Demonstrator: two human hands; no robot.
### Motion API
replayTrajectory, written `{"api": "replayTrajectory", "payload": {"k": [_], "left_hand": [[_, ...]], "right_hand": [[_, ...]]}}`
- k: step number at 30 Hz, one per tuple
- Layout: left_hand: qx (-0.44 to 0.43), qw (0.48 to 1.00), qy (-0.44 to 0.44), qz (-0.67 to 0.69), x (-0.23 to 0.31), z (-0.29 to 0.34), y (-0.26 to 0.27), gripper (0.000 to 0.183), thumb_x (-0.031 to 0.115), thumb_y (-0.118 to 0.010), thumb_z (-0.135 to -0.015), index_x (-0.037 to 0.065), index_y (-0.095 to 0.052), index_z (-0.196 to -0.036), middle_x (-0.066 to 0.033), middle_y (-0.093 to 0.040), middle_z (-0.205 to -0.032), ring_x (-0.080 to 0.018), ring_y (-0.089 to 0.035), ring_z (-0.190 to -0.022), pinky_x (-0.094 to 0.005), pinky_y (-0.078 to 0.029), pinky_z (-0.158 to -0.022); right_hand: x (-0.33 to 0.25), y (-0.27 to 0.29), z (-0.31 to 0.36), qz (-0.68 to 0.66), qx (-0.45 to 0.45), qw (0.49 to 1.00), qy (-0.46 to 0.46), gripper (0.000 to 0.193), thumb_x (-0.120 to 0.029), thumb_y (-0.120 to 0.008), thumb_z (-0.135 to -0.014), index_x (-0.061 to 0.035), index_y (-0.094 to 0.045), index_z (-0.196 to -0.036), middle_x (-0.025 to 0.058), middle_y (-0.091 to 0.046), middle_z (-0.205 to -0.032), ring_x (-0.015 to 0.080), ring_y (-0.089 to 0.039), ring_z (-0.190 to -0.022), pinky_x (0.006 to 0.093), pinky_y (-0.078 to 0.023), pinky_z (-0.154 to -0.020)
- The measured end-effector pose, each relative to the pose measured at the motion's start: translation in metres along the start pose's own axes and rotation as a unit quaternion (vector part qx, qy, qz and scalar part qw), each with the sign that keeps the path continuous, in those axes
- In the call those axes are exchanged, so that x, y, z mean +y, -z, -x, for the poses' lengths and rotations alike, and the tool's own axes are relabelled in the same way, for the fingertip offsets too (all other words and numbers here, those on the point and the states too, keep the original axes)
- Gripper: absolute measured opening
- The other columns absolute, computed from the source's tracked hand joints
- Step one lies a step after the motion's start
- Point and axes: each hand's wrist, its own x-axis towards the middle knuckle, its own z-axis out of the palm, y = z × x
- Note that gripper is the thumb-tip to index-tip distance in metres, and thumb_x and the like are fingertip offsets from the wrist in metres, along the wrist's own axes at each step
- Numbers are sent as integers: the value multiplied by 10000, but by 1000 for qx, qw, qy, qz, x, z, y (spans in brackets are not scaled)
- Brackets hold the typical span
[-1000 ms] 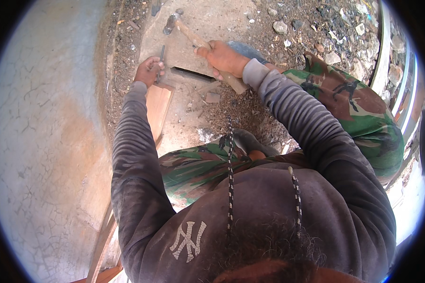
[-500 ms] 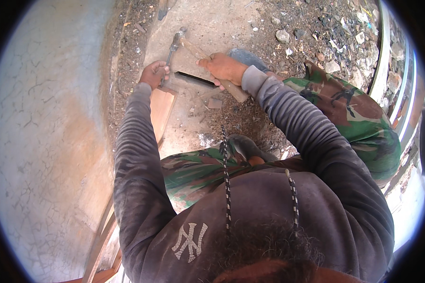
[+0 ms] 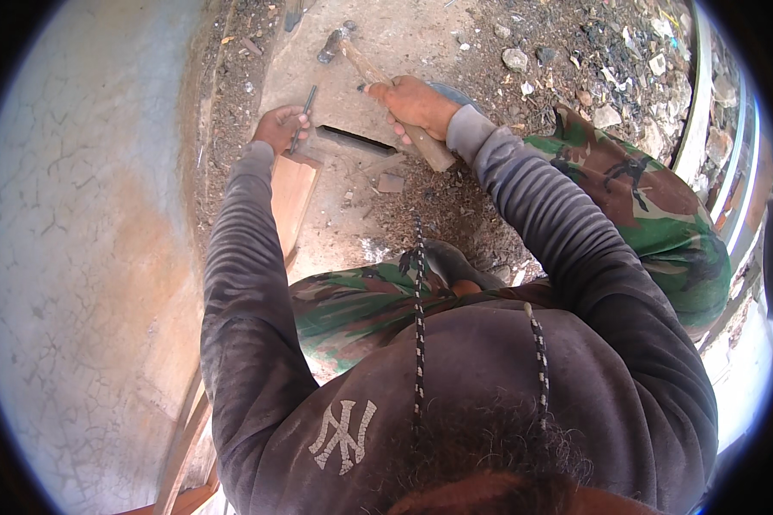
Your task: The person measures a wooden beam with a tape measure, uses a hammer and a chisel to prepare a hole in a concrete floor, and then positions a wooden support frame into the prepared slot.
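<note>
My left hand [image 3: 276,129] is closed around a thin metal rod [image 3: 310,98], like a chisel or punch, which stands tilted over the end of a wooden board [image 3: 293,196]. Its lower tip meets or nearly meets the wood; I cannot tell which. In my right hand [image 3: 419,106] is a hammer [image 3: 365,65], gripped by its thick wooden handle. The dark hammer head [image 3: 330,46] is raised beyond the rod, apart from it. Between my hands lies a long, narrow dark shape [image 3: 356,140], a slot or a flat strip.
A small flat brown piece [image 3: 391,184] lies on the dirt nearer me. A cracked, pale smooth wall or slab [image 3: 86,215] runs along the left. Rubble and stones [image 3: 514,60] cover the far right, bounded by a pale edge [image 3: 694,112]. My bent camouflage-clad knees flank the work.
The hammer head has moved away from the rod's top, up and slightly right. My right hand has shifted a little right and away from me. The rod stays over the board.
</note>
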Motion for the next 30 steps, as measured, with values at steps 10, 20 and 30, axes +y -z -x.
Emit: {"api": "replayTrajectory", "payload": {"k": [10,20,30], "left_hand": [[-4,999,-2,38,-5,4,-2,265,219,-595,-1065,100,-682,-1286,3,-718,-1034,-128,-684,-886,-318,-533,-705],[-2,999,-3,48,0,10,-3,265,212,-573,-1077,89,-680,-1286,-5,-715,-1054,-130,-684,-900,-311,-531,-709],[-7,1000,-9,23,-1,11,-1,246,210,-564,-1086,90,-678,-1267,-6,-699,-1042,-140,-692,-912,-320,-583,-743]], "right_hand": [[5,-3,-7,5,-6,1000,9,450,-405,-624,-1020,23,-497,-1070,67,-530,-746,150,-512,-502,338,-464,-406],[-15,-5,0,-68,56,991,102,442,-372,-616,-1017,54,-521,-1088,87,-547,-742,163,-520,-500,350,-459,-411],[-22,5,12,37,-46,998,-20,453,-393,-603,-1014,49,-536,-1090,80,-568,-750,160,-528,-512,358,-467,-422]]}}
